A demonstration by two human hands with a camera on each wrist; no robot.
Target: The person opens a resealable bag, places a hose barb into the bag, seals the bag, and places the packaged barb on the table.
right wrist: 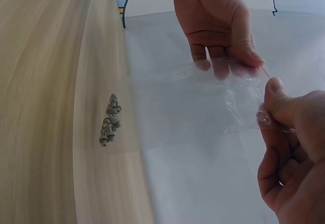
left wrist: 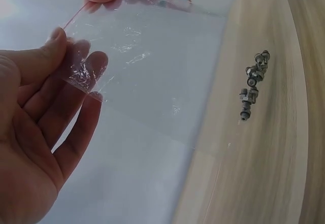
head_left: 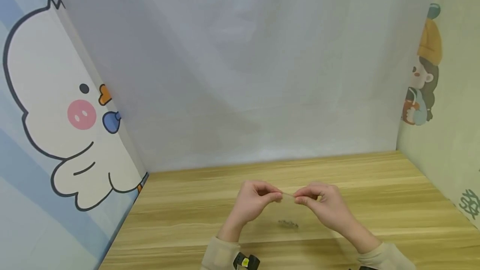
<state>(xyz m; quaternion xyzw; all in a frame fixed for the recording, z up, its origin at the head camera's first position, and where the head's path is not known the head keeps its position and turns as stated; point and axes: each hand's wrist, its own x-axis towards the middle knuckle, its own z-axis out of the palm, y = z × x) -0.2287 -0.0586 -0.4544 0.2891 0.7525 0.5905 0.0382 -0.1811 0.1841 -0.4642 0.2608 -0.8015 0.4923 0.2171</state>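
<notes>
A clear plastic zip bag (left wrist: 152,66) with a red line along its top edge hangs between both hands. My left hand (head_left: 252,204) pinches one end of that edge between thumb and fingers; in the left wrist view its other fingers spread behind the film. At the opposite end, my right hand (head_left: 325,205) pinches the same edge. Several small grey metal threaded fittings (left wrist: 252,84) lie clustered below the hands, also seen in the right wrist view as a short row of fittings (right wrist: 110,121). I cannot tell whether they are inside the bag's lower end or on the table.
A wood-grain table (head_left: 180,220) spreads under the hands. A pale grey cloth (head_left: 262,74) hangs behind it. To the left stands a panel with a white cartoon duck (head_left: 48,95), and to the right a greenish panel (head_left: 453,145) with a cartoon figure.
</notes>
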